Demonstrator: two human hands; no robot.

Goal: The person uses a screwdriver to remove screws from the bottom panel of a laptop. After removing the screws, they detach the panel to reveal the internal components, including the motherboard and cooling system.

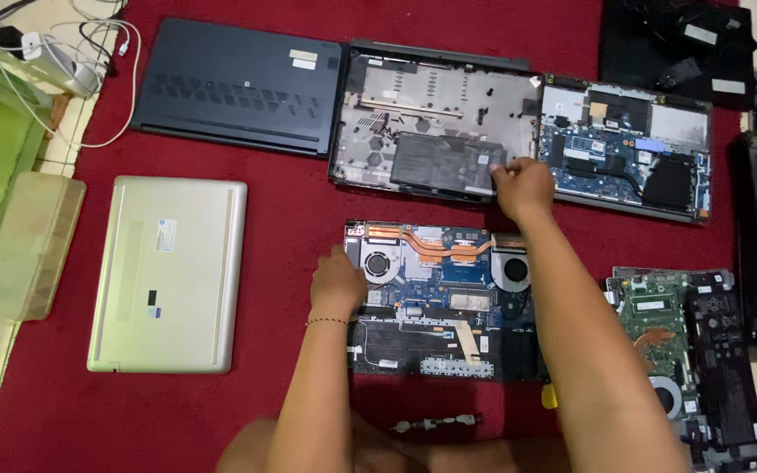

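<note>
Left hand [337, 282]: fingers curled, resting on the left edge of the opened laptop [445, 302], beside its fan.
Right hand [523, 186]: fingers closed on the bottom cover [431, 123], at its near right corner.
Opened laptop: between both forearms, on the red carpet [291, 210].
Silver laptop [168, 273]: left of the left hand, lid shut.

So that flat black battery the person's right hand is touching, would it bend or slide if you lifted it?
The black battery pack is a thin, flat slab, so it probably stays fairly stiff and feels dense for its size. It lies inside the removed bottom cover, so a push would likely slide it. The right hand rests on its edge; its thinness suggests it could be damaged by bending.
</note>
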